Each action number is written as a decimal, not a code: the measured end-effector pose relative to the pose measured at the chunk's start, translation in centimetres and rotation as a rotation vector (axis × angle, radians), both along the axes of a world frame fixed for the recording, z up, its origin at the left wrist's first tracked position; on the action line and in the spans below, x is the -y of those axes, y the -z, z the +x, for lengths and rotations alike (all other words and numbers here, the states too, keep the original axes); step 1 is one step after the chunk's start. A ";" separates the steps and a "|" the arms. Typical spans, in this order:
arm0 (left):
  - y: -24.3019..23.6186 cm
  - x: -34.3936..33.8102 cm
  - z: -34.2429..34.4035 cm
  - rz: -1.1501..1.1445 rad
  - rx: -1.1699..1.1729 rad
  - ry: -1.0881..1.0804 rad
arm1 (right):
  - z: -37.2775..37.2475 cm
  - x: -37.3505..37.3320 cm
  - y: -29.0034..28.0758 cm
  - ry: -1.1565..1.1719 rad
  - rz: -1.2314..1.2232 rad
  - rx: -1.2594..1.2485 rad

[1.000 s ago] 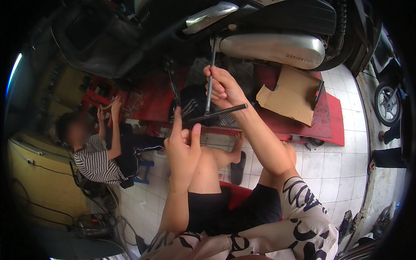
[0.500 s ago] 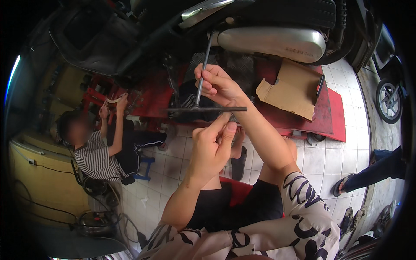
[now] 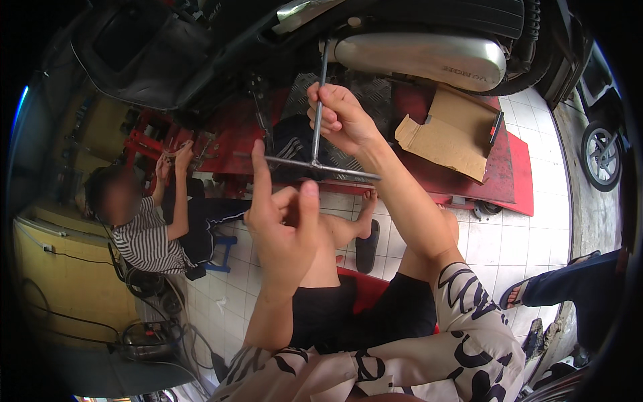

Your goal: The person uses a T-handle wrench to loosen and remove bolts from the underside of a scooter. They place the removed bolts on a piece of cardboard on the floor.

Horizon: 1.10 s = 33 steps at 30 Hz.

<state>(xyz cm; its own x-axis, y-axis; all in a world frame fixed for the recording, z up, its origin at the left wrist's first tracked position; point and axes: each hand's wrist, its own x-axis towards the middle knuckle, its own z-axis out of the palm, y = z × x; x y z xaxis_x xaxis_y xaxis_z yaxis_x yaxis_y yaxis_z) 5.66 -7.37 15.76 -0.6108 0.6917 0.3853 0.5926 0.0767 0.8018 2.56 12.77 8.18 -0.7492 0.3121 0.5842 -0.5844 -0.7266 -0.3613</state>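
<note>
A T-handle wrench (image 3: 317, 142) reaches from in front of me to the motorcycle, its far end by the front of the silver side cover (image 3: 422, 61); where exactly the tip sits I cannot make out. My right hand (image 3: 343, 120) is closed around the shaft, with the fingers wrapped loosely about it. Beside the left end of the crossbar is my left hand (image 3: 284, 224), open, its index finger stretched up against the bar and its thumb apart. The crossbar slants slightly down to the right, passing near my right forearm.
An opened cardboard box (image 3: 447, 137) lies on the red lift platform (image 3: 519, 175) below the motorcycle. At left, a person in a striped shirt (image 3: 151, 244) sits on a blue stool (image 3: 223, 253), handling something thin. Another person's sandalled foot (image 3: 514, 295) stands at right on white tiles.
The crossbar has turned, its left end now higher and its right end lower. My left hand moved left, from the bar's middle to its left end, index finger extended. My right hand stays on the shaft.
</note>
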 end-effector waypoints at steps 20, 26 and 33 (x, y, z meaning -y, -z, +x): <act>0.5 0.0 0.6 0.158 0.187 0.107 | -0.2 -0.1 -0.1 0.062 -0.056 0.058; 0.6 0.8 -0.5 -0.302 0.184 0.416 | -0.2 -0.4 -0.4 0.063 -0.094 0.031; 1.3 0.9 -0.6 -0.114 0.229 0.242 | 0.0 -0.5 -0.5 0.104 -0.075 0.045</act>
